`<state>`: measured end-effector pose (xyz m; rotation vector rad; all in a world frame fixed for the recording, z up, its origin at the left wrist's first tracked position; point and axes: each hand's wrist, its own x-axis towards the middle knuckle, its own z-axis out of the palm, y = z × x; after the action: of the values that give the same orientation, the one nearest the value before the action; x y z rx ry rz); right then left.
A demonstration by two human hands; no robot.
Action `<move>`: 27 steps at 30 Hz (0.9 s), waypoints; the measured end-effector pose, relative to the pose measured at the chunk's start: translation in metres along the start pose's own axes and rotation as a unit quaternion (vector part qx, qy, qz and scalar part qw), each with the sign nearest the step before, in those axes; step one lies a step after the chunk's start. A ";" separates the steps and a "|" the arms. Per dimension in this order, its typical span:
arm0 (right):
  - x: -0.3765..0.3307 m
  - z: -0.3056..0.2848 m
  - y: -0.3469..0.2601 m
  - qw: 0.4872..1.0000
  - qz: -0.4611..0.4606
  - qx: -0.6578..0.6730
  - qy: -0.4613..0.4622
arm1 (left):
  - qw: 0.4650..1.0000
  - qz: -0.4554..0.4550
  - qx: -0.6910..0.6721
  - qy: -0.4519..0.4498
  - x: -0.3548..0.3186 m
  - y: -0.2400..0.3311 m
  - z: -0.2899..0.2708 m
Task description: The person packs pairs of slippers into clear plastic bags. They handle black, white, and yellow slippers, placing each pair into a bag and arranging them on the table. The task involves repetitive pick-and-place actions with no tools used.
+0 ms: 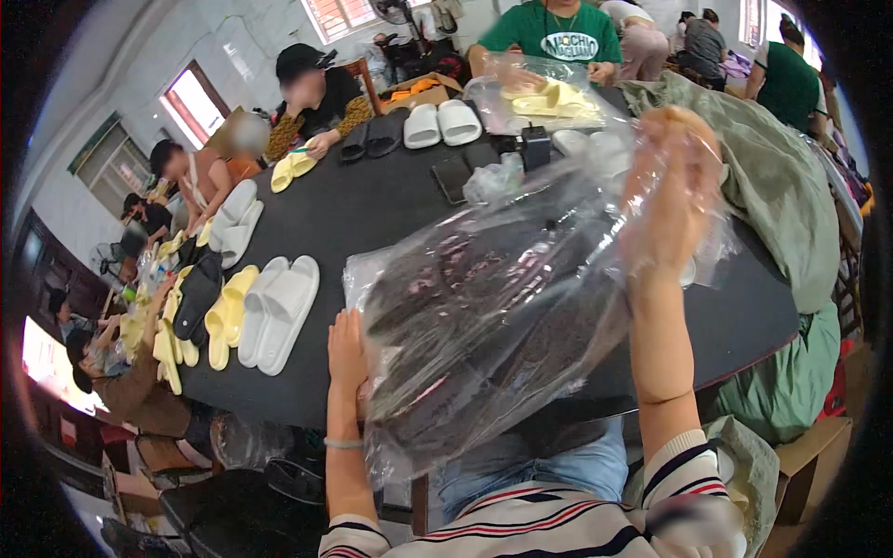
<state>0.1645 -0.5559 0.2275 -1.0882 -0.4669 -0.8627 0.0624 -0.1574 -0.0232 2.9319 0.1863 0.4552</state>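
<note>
A large clear plastic bag (484, 307) stretches across in front of me, tilted up toward the right. Dark shapes that look like slippers show through its glossy film, though glare blurs them. My right hand (674, 200) is raised at the bag's upper right end, its fingers closed on the crumpled plastic. Beside the bag's left edge, my left hand (347, 353) lies with fingers stretched out, touching the film. Nearest to that hand on the black table (372, 205) is a pair of light grey slippers (279, 312).
Yellow slippers (230, 312) and a black slipper (198, 298) line the left side. White slippers (442, 124), black slippers (381, 135) and a phone (452, 177) lie farther back. Opposite, a person in green (558, 42) handles bagged yellow slippers (556, 98). Green cloth (763, 177) drapes the right edge.
</note>
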 end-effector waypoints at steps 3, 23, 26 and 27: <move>-0.011 0.036 0.040 0.996 -0.003 0.094 -0.009 | 1.000 0.009 -0.003 0.011 -0.002 -0.008 0.008; -0.090 -0.132 0.107 0.841 0.382 -0.107 -0.367 | 0.998 -0.039 -0.021 0.037 -0.009 -0.005 0.003; -0.089 -0.107 0.127 0.822 0.289 -0.113 -0.477 | 0.998 -0.035 -0.027 0.038 -0.006 -0.004 0.001; -0.087 -0.092 0.133 0.791 0.287 -0.115 -0.529 | 0.998 -0.035 -0.026 0.038 -0.006 -0.005 0.000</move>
<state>0.2114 -0.5809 0.0523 -1.7829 -0.8917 0.3350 0.0560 -0.1538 -0.0258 2.8490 0.2823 0.5520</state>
